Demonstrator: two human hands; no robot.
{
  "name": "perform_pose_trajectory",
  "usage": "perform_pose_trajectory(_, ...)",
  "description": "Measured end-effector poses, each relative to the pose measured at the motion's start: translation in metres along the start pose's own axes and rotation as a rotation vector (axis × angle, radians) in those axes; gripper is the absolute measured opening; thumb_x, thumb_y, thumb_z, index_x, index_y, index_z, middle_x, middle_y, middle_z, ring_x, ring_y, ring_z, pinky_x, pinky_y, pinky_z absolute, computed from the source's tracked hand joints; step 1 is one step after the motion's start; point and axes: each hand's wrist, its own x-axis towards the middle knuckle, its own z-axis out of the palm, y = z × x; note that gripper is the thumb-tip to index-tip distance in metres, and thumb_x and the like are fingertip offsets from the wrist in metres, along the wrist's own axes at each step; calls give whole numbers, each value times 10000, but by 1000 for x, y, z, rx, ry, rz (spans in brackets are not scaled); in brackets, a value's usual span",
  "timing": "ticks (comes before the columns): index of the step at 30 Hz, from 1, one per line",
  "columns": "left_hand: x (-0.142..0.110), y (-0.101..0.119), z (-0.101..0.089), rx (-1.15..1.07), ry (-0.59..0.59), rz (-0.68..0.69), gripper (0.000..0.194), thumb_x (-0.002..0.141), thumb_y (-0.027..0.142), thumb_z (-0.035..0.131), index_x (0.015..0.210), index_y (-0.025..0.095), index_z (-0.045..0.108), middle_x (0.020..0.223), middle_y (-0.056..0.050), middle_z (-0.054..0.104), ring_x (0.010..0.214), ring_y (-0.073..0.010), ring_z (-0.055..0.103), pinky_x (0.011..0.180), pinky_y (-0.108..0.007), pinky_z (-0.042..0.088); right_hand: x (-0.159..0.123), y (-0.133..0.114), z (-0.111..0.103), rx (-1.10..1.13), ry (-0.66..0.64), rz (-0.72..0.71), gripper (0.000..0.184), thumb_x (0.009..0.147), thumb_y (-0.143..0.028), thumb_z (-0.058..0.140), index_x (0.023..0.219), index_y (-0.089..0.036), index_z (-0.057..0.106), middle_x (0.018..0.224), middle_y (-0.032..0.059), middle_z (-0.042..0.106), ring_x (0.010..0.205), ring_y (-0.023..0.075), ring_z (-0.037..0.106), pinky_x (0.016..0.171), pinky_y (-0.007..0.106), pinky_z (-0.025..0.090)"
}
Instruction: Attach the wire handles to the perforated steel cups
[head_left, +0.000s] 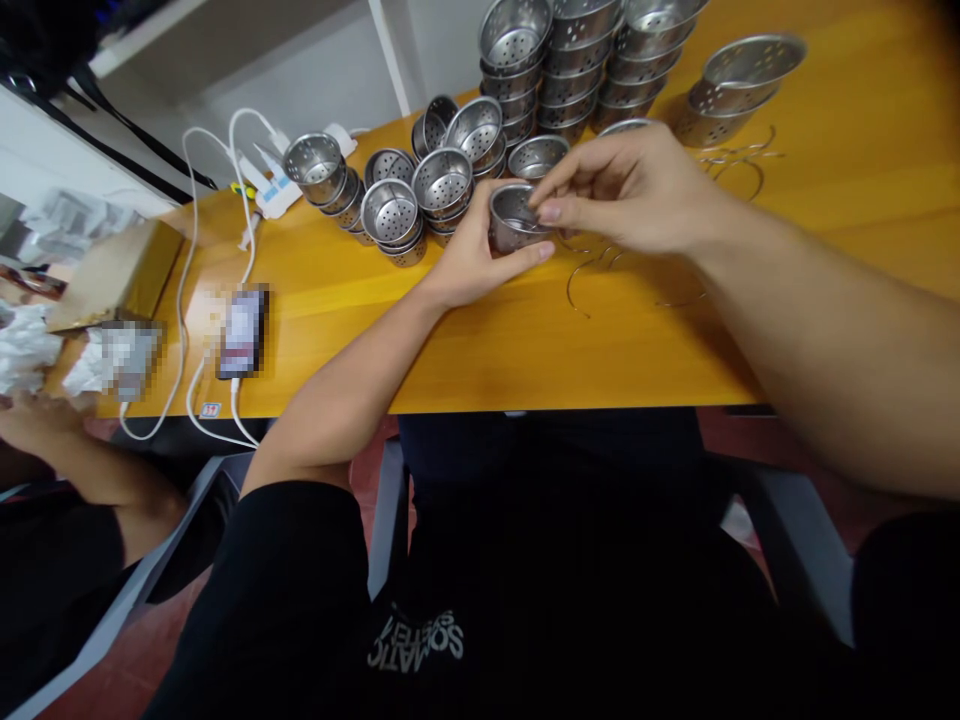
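A: Person in blk tee (300, 580) works at wood table (465, 370), head-cam view. What's in L hand (472, 250)?

B: One perforated metal cup (512, 228), mouth up, nr mid-table. L hand is half closed round it: fingers on its L side, thumb stretched along the near side. Can't tell if cup rests or is lifted.

A: & R hand (637, 190)?

B: At same cup, R side. Thumb & fingertips drawn nearly tog. by the rim. Can't tell if they pinch the rim or some small pc.

A: Around the hands?

B: More cups, same type: tall stacks (577, 70) behind, low stacks (394, 215) to L, short stack (739, 90) beyond R hand. Thin curved wires (569, 289) lie on table below R hand; others nr foot of short stack.

A: Far L?

B: Phone (244, 335), screen partly pixelated, white cable (235, 400) plugged in, nr table's front edge. Power strip (279, 195) just beside low stacks. Box (124, 275) farther L, w/ plastic bags (26, 345) nearby. Co-worker's hand (34, 425) at pic's L edge; can't tell what, if anything, it has.
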Motion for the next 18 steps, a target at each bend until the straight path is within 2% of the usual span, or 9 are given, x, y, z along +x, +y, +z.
perform_pose_trajectory(3, 1, -2, -1, -43, 50, -18, 934, 857, 820, 563, 1489, 241, 191, 1399, -99, 494, 1358, -258, 582, 1198, -480, 447, -2, -20, 4, -80, 129, -63, 403, 922, -499, 766, 1258, -287, 695, 1142, 62, 724, 971, 201, 701, 920, 365, 595)
perform_pose_trajectory(5, 2, -4, -1, -57, 77, -31, 938, 833, 831, 588, 1475, 247, 231, 1369, -83, 519, 1334, -257, 606, 1186, -484, 462, -4, -27, 3, -184, 153, -89, 338, 966, -491, 713, 1251, -309, 701, 1162, 63, 720, 1005, 220, 694, 956, 392, 594)
perform_pose_trajectory(10, 2, -5, -3, -31, 136, -40, 918, 805, 861, 579, 1445, 276, 278, 1348, -45, 539, 1310, -238, 633, 1167, -462, 490, -7, -37, -2, -410, 65, -167, 262, 977, -407, 702, 1226, -339, 744, 1288, 65, 680, 1182, 283, 648, 1065, 473, 572)
perform_pose_trajectory(14, 2, -3, -2, -23, 129, -29, 925, 824, 858, 553, 1469, 263, 257, 1377, -66, 531, 1323, -244, 627, 1169, -463, 495, -5, -52, 2, -447, -22, -206, 193, 955, -334, 725, 1139, -351, 780, 1336, 66, 639, 1247, 277, 608, 1129, 467, 536)
perform_pose_trajectory(18, 2, 2, -3, -7, 123, -3, 913, 842, 862, 517, 1474, 265, 240, 1362, -58, 517, 1317, -236, 630, 1158, -457, 501, -4, -52, 7, -400, -105, -201, 264, 920, -302, 762, 1178, -354, 776, 1398, 77, 575, 1254, 274, 595, 1064, 447, 564)
